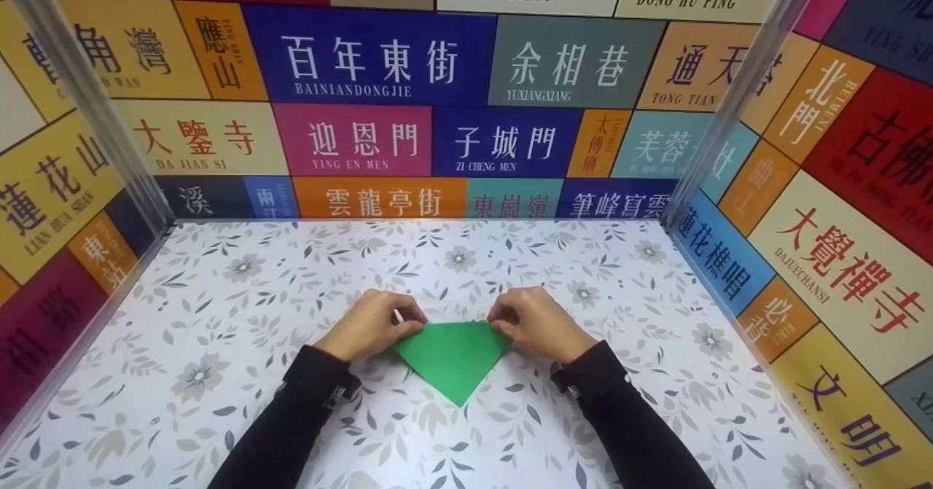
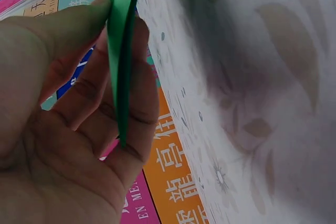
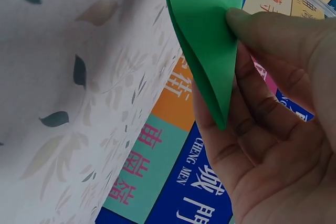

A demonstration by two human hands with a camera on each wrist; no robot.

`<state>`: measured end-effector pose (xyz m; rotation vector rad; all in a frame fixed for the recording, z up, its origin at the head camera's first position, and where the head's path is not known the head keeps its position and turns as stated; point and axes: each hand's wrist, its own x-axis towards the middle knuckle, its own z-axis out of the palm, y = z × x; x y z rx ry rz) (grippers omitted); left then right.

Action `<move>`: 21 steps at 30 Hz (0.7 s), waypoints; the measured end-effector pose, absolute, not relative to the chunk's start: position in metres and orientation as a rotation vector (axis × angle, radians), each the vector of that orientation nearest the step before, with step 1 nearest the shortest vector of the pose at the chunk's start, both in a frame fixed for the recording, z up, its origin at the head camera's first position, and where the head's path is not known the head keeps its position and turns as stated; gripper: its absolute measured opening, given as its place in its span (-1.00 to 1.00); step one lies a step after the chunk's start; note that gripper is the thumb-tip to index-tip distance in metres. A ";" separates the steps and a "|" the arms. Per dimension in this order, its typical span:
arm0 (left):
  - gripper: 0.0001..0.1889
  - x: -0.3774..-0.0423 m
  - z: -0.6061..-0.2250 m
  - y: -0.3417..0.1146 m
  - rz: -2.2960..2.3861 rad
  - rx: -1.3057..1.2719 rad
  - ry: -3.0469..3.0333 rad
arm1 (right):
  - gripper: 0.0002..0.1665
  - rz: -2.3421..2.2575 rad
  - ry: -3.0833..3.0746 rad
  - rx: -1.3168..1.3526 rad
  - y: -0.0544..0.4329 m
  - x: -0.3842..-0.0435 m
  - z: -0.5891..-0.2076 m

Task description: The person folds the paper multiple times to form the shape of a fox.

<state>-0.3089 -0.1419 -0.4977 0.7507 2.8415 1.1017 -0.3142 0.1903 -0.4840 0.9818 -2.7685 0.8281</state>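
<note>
A green sheet of paper (image 1: 458, 358), folded into a triangle, is held with its point toward the person and its long straight edge away. My left hand (image 1: 379, 323) pinches the far edge near the left corner; in the left wrist view the thumb (image 2: 79, 22) presses the paper against the fingers behind it. At the right corner, my right hand (image 1: 538, 323) pinches the same edge, its thumb (image 3: 257, 27) on the near face. Two layers of the paper (image 3: 207, 51) show slightly parted along one side in the right wrist view.
Beneath the hands lies a tabletop (image 1: 291, 431) with a grey and beige leaf and flower print. Upright panels of coloured blocks with Chinese lettering (image 1: 364, 59) border it at the back and both sides, with clear strips (image 1: 729, 103) at the corners.
</note>
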 end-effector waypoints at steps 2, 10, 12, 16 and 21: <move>-0.92 -0.309 -0.499 -0.143 1.058 0.753 2.874 | -0.90 0.776 -2.762 0.977 0.191 -0.315 -0.486; -0.89 -0.310 -0.500 -0.141 0.879 0.659 2.987 | -0.88 0.669 -2.780 0.912 0.191 -0.317 -0.493; -0.88 -0.309 -0.499 -0.140 0.868 0.636 3.003 | -0.87 0.662 -2.785 0.899 0.192 -0.318 -0.494; -0.84 -0.304 -0.496 -0.138 0.849 0.724 3.003 | -0.87 0.659 -2.797 0.884 0.193 -0.319 -0.496; -0.77 -0.297 -0.495 -0.133 0.819 0.900 2.947 | -0.86 0.655 -2.804 0.867 0.193 -0.320 -0.500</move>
